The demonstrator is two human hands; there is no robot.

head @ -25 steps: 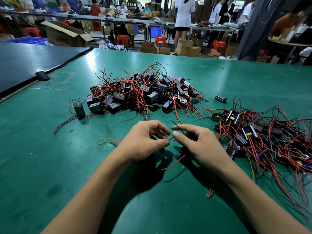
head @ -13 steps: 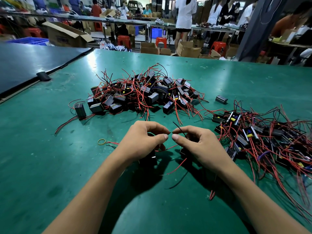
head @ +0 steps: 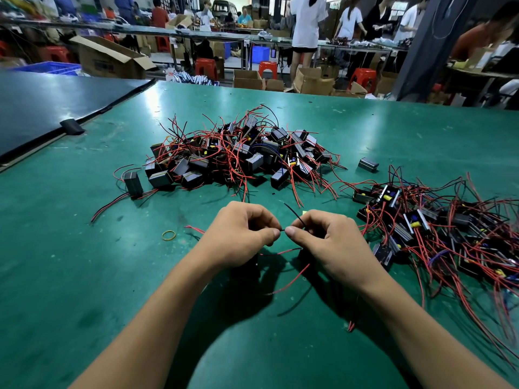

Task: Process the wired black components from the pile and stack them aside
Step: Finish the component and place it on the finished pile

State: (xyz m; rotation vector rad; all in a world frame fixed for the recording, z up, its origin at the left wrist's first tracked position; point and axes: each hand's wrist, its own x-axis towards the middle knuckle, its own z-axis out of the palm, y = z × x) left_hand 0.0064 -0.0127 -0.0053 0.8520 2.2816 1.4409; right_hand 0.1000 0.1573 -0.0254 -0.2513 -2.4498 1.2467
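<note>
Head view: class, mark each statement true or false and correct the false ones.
1. The left hand and the right hand pinch a thin black wire between them. True.
2. The yellow rubber band lies right of the right hand. False: it lies left of the left hand.
3. One black component lies alone, apart from the centre pile. True.
4. The table is red. False: it is green.
</note>
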